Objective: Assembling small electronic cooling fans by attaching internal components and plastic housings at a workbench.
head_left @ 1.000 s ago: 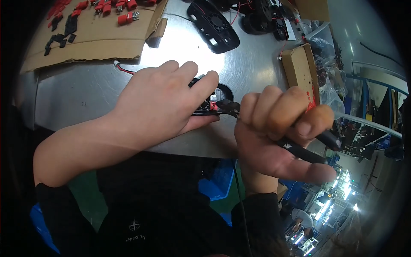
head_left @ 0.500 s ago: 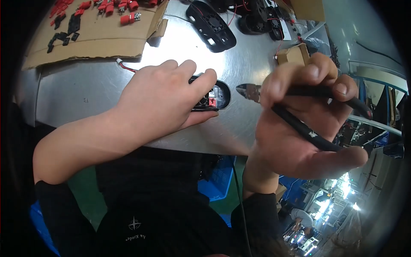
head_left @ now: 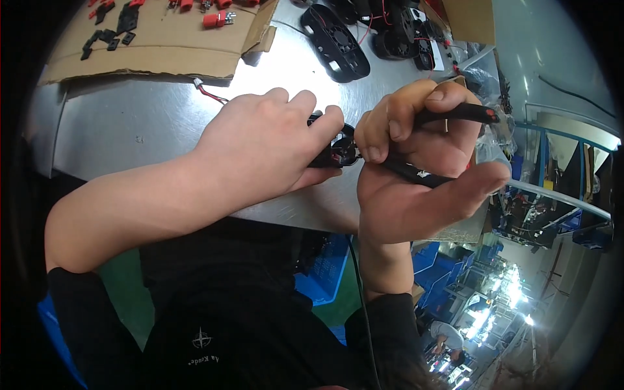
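A small black oval plastic housing (head_left: 351,132) sits low over the metal table, with my left hand (head_left: 260,140) closed around it from the left. Its left part is hidden under my fingers. A red and black wire (head_left: 213,95) with a white plug emerges behind that hand. Diagonal cutting pliers (head_left: 467,113) with black handles are held in my right hand (head_left: 416,208), fingers on one handle and thumb side against the other. The jaws are at the housing's right end, inside or against it; my fingers mostly cover them, so what they touch cannot be made out.
On the left, a cardboard sheet (head_left: 149,57) carries red connector parts (head_left: 218,20) and black plastic pieces (head_left: 110,39). Larger black housings (head_left: 335,45) with wires lie at the back. A blue crate (head_left: 325,276) stands below the table edge. Another person (head_left: 447,337) appears far off, lower right.
My right hand has moved left with the pliers, bringing the jaws from beside the housing to its right end. My left hand keeps its grip, and the whole view has shifted slightly.
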Motion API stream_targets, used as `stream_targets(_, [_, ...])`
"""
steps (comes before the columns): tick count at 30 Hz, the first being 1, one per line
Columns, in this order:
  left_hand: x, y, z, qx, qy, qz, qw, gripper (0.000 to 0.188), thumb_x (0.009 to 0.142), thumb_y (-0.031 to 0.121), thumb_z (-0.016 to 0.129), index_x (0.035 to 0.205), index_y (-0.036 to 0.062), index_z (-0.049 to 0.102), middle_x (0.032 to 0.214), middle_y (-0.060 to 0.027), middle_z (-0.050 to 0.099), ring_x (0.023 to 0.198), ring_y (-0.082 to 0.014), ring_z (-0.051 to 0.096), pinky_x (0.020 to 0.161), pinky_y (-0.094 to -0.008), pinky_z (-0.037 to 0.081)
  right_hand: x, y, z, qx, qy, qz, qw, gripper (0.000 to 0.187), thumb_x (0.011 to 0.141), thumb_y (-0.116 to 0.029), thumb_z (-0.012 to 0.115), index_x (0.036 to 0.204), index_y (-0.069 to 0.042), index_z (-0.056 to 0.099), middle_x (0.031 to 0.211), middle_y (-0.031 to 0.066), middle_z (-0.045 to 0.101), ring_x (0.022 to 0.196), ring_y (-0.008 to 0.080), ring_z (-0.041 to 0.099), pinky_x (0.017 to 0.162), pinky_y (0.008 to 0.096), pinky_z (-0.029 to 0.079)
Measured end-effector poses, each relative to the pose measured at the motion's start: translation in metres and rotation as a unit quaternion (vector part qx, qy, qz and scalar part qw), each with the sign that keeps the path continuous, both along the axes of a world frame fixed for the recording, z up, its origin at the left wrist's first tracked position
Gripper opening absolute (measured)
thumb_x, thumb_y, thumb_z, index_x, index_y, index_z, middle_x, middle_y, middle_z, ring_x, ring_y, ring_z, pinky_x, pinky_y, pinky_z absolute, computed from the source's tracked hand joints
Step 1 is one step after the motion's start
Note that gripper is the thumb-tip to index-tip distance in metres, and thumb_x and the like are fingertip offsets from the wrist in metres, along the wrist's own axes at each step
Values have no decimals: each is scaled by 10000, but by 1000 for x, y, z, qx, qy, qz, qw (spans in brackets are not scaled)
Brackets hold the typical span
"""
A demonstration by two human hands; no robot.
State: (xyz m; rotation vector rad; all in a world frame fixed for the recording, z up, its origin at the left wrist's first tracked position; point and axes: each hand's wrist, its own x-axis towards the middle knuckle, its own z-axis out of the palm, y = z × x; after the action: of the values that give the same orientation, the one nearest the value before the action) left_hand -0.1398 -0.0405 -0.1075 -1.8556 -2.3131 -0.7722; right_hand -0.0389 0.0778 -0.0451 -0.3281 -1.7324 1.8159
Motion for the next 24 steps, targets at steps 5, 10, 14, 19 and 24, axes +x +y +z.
stream_targets(5, [0, 2, 0, -4, -8, -2, 1000, 513, 872, 491, 761, 1102, 78, 561, 895, -106, 638, 819, -260, 700, 620, -363, 589, 3, -2, 5, 24, -26, -2, 999, 952, 828, -927, 458, 1203, -53, 417, 934, 64, 486, 753, 117, 426, 659, 265, 384])
stream_targets(10, [2, 3, 0, -7, -12, 0, 1000, 516, 867, 487, 766, 1111, 78, 568, 902, -107, 639, 821, -264, 700, 624, -366, 590, 4, 9, -8, 31, 60, 52, 996, 978, 815, -934, 467, 1224, -47, 418, 950, 65, 489, 761, 121, 436, 674, 273, 389])
stream_targets(14, [1, 2, -2, 5, -11, 3, 1000, 520, 863, 484, 767, 1126, 75, 583, 907, -104, 640, 825, -255, 698, 627, -360, 591, 4, 11, -14, 32, 87, 80, 993, 1013, 789, -946, 486, 1239, -41, 414, 958, 67, 492, 771, 123, 451, 674, 273, 391])
stream_targets(19, [2, 2, -3, 16, -5, 6, 1000, 520, 860, 478, 769, 1124, 67, 589, 905, -100, 641, 830, -245, 699, 626, -348, 593, 3, 3, -14, 114, 94, 56, 988, 894, 937, -877, 295, 1230, -48, 457, 914, 109, 490, 663, 160, 466, 629, 314, 429])
stream_targets(24, [6, -1, 0, -4, -1, 19, 1000, 506, 866, 462, 763, 1092, 44, 587, 882, -99, 637, 803, -242, 700, 594, -337, 588, -3, -23, 0, 267, -100, -73, 956, 906, 936, -881, 278, 1257, -48, 437, 940, 126, 502, 696, 169, 475, 671, 314, 444])
